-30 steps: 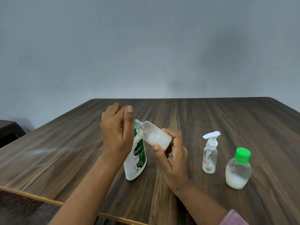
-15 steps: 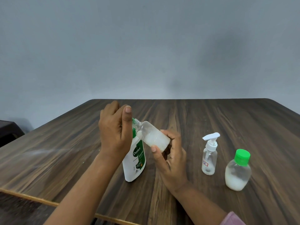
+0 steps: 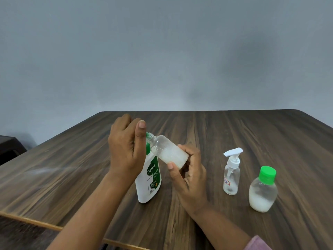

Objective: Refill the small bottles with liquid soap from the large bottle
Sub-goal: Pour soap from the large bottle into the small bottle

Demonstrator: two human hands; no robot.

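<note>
My right hand grips a small clear bottle by its base, tilted with the neck pointing up and left; white soap lies in its lower part. My left hand is curled around the neck end, thumb raised, over a green cap of which only an edge shows. Just behind and below stands the large white and green soap bottle, upright on the table.
A small clear pump bottle and a round bottle with a green cap, partly filled with white soap, stand to the right on the dark wooden table. A dark object sits beyond the table's left edge.
Both hands stay on the tilted small bottle at nearly the same spot; the left hand has shifted slightly at the neck.
</note>
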